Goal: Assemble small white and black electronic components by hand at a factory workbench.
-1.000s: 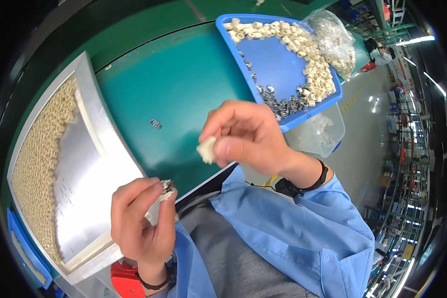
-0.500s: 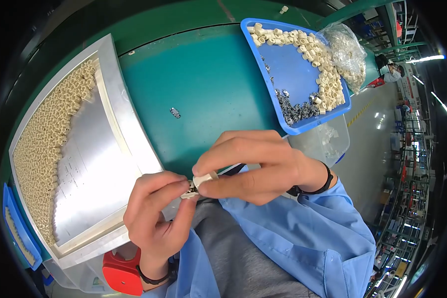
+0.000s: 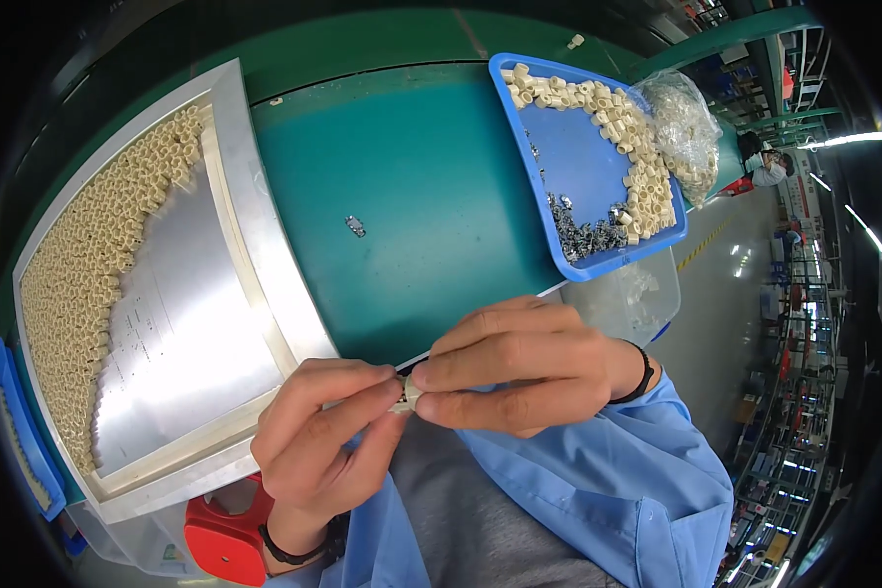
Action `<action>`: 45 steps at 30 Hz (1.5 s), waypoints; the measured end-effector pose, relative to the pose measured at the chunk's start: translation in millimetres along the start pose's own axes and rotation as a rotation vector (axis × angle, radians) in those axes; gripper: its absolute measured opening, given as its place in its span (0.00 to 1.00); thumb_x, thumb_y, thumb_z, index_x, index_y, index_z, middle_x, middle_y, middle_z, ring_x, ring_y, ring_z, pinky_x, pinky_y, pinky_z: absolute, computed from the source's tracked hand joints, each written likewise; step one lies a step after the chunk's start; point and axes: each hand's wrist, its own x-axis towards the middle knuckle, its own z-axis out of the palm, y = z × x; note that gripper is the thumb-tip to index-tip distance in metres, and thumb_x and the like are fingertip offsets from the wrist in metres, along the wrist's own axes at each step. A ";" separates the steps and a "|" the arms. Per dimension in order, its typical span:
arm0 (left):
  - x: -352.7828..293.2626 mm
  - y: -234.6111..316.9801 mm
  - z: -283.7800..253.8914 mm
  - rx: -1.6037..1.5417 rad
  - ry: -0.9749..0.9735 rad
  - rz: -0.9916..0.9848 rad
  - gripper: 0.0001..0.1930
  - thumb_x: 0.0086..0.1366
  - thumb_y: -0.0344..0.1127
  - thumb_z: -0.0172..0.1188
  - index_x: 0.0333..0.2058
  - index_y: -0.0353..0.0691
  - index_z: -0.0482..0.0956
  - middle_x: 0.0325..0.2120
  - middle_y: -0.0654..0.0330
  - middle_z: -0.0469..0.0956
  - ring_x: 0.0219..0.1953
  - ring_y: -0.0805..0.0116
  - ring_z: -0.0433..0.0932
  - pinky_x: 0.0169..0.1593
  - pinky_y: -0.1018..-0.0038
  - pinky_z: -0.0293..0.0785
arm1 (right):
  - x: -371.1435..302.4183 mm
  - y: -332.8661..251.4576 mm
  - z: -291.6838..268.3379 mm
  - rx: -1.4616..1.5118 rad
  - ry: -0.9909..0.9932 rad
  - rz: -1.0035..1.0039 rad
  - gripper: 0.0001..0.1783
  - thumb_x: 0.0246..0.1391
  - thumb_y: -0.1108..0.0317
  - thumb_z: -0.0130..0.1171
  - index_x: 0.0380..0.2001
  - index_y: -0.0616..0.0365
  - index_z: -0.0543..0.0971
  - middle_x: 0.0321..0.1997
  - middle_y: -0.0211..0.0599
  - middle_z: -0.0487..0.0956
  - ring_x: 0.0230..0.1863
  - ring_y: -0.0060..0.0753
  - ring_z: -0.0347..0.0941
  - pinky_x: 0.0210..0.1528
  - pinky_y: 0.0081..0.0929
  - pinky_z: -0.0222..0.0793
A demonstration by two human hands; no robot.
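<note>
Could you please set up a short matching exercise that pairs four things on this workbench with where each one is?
Things:
1. blue bin
2. metal tray
3. small cream part
4. stray metal clip

Places:
A. alone on the green tabletop
B. pinched between the left hand and right hand
C. at the table's left
D. at the table's right

Pairs: 1-D, 2-C, 3-B, 4-A

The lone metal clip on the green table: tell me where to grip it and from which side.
Pinch the small metal clip across its narrow width, coming straight down from above. It lies flat and alone on the green table, open all round, so two fingertips fit beside it.
</note>
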 end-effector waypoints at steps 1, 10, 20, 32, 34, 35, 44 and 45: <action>-0.8 -2.4 1.8 -0.017 0.021 -0.040 0.14 0.51 0.16 0.71 0.38 0.28 0.84 0.38 0.50 0.82 0.36 0.60 0.84 0.39 0.72 0.80 | -0.5 0.3 1.2 -0.007 0.004 -0.002 0.11 0.45 0.79 0.75 0.34 0.64 0.87 0.41 0.47 0.84 0.36 0.39 0.84 0.35 0.29 0.84; -7.0 -25.5 19.1 -0.155 0.049 -0.320 0.13 0.58 0.15 0.67 0.42 0.26 0.82 0.42 0.50 0.81 0.43 0.64 0.82 0.48 0.72 0.79 | -10.6 19.8 9.6 -0.153 -0.019 0.035 0.12 0.47 0.76 0.69 0.37 0.64 0.84 0.45 0.46 0.83 0.34 0.37 0.82 0.32 0.28 0.80; 73.6 -33.0 40.8 -0.341 -0.123 -0.635 0.12 0.61 0.16 0.65 0.43 0.28 0.80 0.41 0.57 0.79 0.41 0.72 0.77 0.48 0.75 0.75 | -28.5 42.4 -50.7 -0.320 0.070 0.364 0.23 0.51 0.67 0.69 0.52 0.57 0.81 0.58 0.44 0.77 0.39 0.40 0.80 0.41 0.36 0.78; 291.5 -200.6 98.2 0.289 -0.253 -0.350 0.10 0.62 0.32 0.70 0.39 0.33 0.82 0.29 0.69 0.75 0.30 0.80 0.67 0.36 0.78 0.66 | -144.6 53.6 -146.9 -0.557 -0.140 1.019 0.18 0.54 0.65 0.67 0.48 0.58 0.82 0.47 0.41 0.77 0.47 0.49 0.76 0.50 0.39 0.73; 316.1 -225.8 123.9 0.308 -0.244 -0.339 0.11 0.61 0.33 0.70 0.39 0.33 0.82 0.29 0.68 0.76 0.30 0.79 0.69 0.37 0.77 0.68 | -144.2 55.1 -142.8 -0.492 -0.123 1.001 0.16 0.53 0.67 0.67 0.46 0.58 0.83 0.44 0.40 0.77 0.46 0.48 0.75 0.50 0.40 0.72; 326.2 -235.3 139.3 0.350 -0.227 -0.343 0.12 0.61 0.33 0.70 0.40 0.33 0.83 0.30 0.66 0.79 0.31 0.77 0.72 0.39 0.76 0.70 | -145.5 56.4 -141.9 -0.486 -0.115 1.007 0.16 0.53 0.67 0.67 0.46 0.58 0.83 0.44 0.40 0.77 0.46 0.48 0.75 0.50 0.40 0.72; 342.6 -271.9 169.4 0.408 -0.311 -0.430 0.15 0.59 0.35 0.72 0.42 0.33 0.85 0.35 0.58 0.85 0.37 0.72 0.81 0.42 0.72 0.76 | -151.0 60.3 -144.8 -0.460 0.038 0.990 0.17 0.48 0.75 0.65 0.44 0.59 0.81 0.44 0.41 0.77 0.47 0.49 0.75 0.49 0.41 0.71; 344.0 -272.1 167.9 0.459 -0.350 -0.420 0.17 0.58 0.36 0.73 0.42 0.33 0.85 0.35 0.57 0.85 0.37 0.70 0.81 0.43 0.71 0.77 | -150.2 61.3 -145.5 -0.472 0.025 0.979 0.16 0.47 0.76 0.64 0.43 0.60 0.81 0.44 0.42 0.77 0.47 0.49 0.75 0.49 0.40 0.71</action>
